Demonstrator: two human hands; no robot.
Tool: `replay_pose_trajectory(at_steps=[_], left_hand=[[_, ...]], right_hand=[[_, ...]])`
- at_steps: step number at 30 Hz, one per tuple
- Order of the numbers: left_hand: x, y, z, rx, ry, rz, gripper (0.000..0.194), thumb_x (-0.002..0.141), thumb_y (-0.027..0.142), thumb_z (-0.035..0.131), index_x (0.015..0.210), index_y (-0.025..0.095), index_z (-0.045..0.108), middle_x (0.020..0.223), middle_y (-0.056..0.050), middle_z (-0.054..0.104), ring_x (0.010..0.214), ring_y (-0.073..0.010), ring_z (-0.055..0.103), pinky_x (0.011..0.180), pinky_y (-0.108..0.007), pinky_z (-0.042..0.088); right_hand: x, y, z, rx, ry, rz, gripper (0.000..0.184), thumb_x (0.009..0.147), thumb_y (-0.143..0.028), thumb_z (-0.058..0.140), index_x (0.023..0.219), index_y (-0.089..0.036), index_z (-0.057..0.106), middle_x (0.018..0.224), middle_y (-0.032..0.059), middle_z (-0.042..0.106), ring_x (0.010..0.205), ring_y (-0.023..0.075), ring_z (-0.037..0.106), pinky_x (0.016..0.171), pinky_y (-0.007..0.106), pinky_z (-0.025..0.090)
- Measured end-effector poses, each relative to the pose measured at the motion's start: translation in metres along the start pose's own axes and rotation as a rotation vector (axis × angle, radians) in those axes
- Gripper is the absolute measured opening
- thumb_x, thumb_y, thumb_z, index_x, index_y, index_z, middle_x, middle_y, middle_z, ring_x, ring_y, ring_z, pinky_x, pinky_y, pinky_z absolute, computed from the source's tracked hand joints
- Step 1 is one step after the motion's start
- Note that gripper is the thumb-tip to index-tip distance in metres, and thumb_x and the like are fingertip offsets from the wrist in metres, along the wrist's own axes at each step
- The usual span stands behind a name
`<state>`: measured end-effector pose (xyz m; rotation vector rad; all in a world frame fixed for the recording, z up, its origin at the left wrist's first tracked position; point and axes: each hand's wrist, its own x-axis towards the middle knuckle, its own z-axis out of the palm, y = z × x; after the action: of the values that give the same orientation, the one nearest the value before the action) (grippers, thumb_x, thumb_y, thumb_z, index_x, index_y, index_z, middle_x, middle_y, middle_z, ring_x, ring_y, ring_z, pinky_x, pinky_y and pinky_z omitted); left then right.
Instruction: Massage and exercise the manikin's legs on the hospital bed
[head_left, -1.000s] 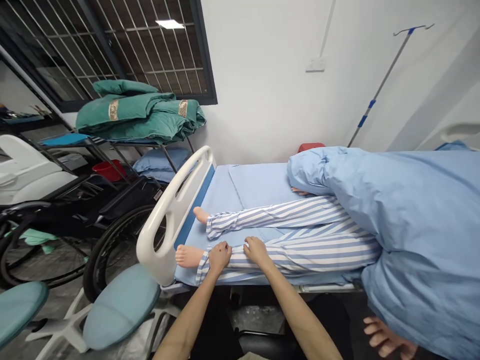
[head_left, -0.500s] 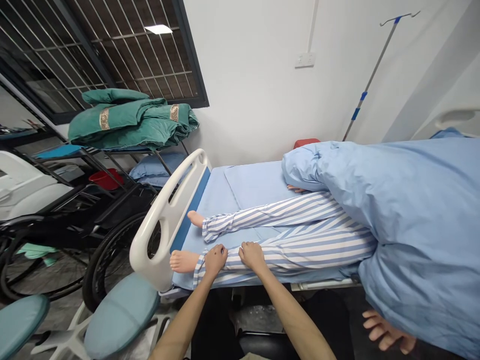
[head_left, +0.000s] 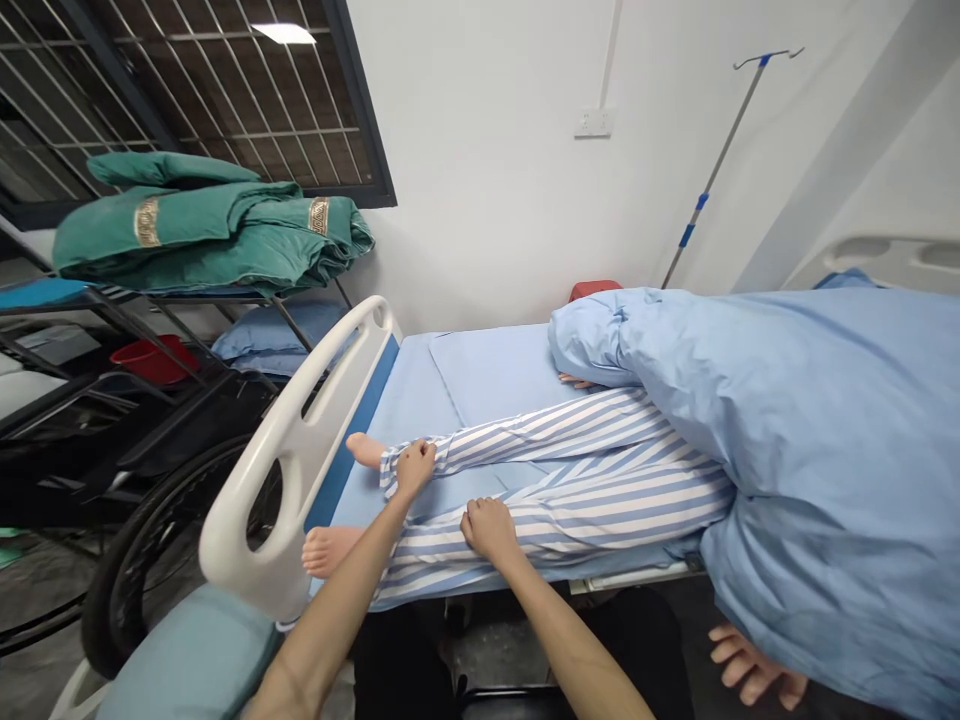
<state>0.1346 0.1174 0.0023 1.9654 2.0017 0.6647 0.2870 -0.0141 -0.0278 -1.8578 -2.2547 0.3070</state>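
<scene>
Now the left hand [head_left: 415,468] is pressing, fingers together, on the far striped trouser cuff [head_left: 387,476] of a manikin [head_left: 555,500], and the right hand [head_left: 489,530] is pressing the same way on its near shin; any pinch on the cloth cannot be told. The manikin is lying on a blue-sheeted hospital bed [head_left: 480,370], 2 bare feet [head_left: 327,550] resting just inside the white footboard [head_left: 225,540].

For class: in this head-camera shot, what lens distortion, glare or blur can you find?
Head view: wide-lens distortion leans the white bed footboard and IV pole; a bright light glares in the window; the left hand and right hand look sharp.
</scene>
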Motion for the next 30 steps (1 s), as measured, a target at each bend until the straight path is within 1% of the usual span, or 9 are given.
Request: replay_pose_trajectory(at_steps=[3, 5, 7, 9, 11, 14, 20, 24, 30], left_hand=[[0.027, -0.011, 0.014, 0.012, -0.001, 0.076, 0.018, 0.082, 0.029, 0.039, 0.08, 0.02, 0.054, 0.085, -0.004, 0.064, 0.085, -0.0171, 0.056, 0.078, -0.027, 0.04], [0.039, -0.023, 0.025, 0.053, 0.004, 0.108, 0.019, 0.083, 0.027, 0.038, 0.088, 0.019, 0.055, 0.094, -0.006, 0.064, 0.093, -0.0183, 0.056, 0.084, -0.028, 0.04], [0.043, -0.035, 0.036, 0.136, -0.017, 0.129, 0.023, 0.085, 0.026, 0.037, 0.091, 0.018, 0.057, 0.097, -0.009, 0.065, 0.095, -0.0202, 0.057, 0.085, -0.03, 0.039], [0.042, -0.042, 0.044, 0.242, -0.042, 0.198, 0.027, 0.088, 0.027, 0.035, 0.093, 0.016, 0.059, 0.095, -0.012, 0.065, 0.094, -0.0225, 0.058, 0.086, -0.032, 0.039], [0.037, -0.044, 0.049, 0.33, -0.043, 0.269, 0.033, 0.091, 0.028, 0.032, 0.096, 0.014, 0.061, 0.095, -0.015, 0.065, 0.094, -0.0249, 0.059, 0.087, -0.035, 0.037], [0.031, -0.042, 0.051, 0.372, -0.032, 0.284, 0.04, 0.093, 0.03, 0.027, 0.102, 0.011, 0.061, 0.097, -0.018, 0.065, 0.097, -0.0275, 0.057, 0.089, -0.038, 0.034], [0.029, -0.041, 0.049, 0.372, -0.058, 0.289, 0.043, 0.094, 0.032, 0.024, 0.105, 0.011, 0.06, 0.101, -0.019, 0.064, 0.098, -0.0284, 0.056, 0.089, -0.039, 0.032], [0.029, -0.043, 0.05, 0.35, -0.055, 0.28, 0.041, 0.093, 0.032, 0.026, 0.103, 0.011, 0.06, 0.1, -0.02, 0.064, 0.099, -0.0291, 0.055, 0.089, -0.04, 0.032], [0.031, -0.042, 0.048, 0.37, -0.091, 0.27, 0.037, 0.093, 0.03, 0.028, 0.103, 0.012, 0.059, 0.101, -0.019, 0.064, 0.098, -0.0286, 0.057, 0.089, -0.04, 0.035]], right_hand=[[0.001, 0.0, 0.001, -0.009, 0.01, -0.012, 0.028, 0.091, -0.024, 0.041, 0.097, -0.012, 0.066, 0.091, 0.014, 0.069, 0.09, 0.0235, 0.063, 0.079, 0.032, 0.042], [0.002, 0.0, 0.003, -0.014, 0.016, -0.018, 0.027, 0.09, -0.024, 0.042, 0.095, -0.012, 0.066, 0.089, 0.0134, 0.069, 0.089, 0.0233, 0.063, 0.079, 0.032, 0.042], [0.002, 0.001, 0.005, -0.02, 0.021, -0.012, 0.026, 0.09, -0.024, 0.042, 0.094, -0.013, 0.066, 0.089, 0.0126, 0.069, 0.088, 0.0231, 0.063, 0.079, 0.032, 0.042], [0.003, 0.001, 0.006, -0.027, 0.023, -0.001, 0.025, 0.09, -0.023, 0.043, 0.094, -0.013, 0.065, 0.089, 0.012, 0.068, 0.088, 0.0228, 0.062, 0.079, 0.032, 0.042], [0.003, 0.001, 0.007, -0.032, 0.018, 0.002, 0.025, 0.09, -0.024, 0.043, 0.094, -0.013, 0.065, 0.089, 0.0119, 0.068, 0.089, 0.0228, 0.062, 0.08, 0.032, 0.042], [0.003, 0.0, 0.006, -0.033, 0.001, 0.003, 0.025, 0.09, -0.024, 0.043, 0.094, -0.014, 0.065, 0.09, 0.0118, 0.068, 0.09, 0.023, 0.062, 0.08, 0.032, 0.041], [0.003, -0.003, 0.002, -0.042, -0.025, 0.018, 0.026, 0.09, -0.024, 0.042, 0.095, -0.014, 0.065, 0.091, 0.0119, 0.069, 0.091, 0.0231, 0.062, 0.08, 0.032, 0.042], [0.003, -0.003, 0.001, -0.045, -0.015, 0.017, 0.025, 0.089, -0.024, 0.043, 0.095, -0.014, 0.066, 0.091, 0.012, 0.069, 0.09, 0.0227, 0.063, 0.08, 0.032, 0.042], [0.003, -0.002, 0.005, -0.048, 0.021, 0.02, 0.025, 0.089, -0.024, 0.044, 0.093, -0.014, 0.066, 0.088, 0.0117, 0.069, 0.089, 0.0222, 0.063, 0.08, 0.031, 0.042]])
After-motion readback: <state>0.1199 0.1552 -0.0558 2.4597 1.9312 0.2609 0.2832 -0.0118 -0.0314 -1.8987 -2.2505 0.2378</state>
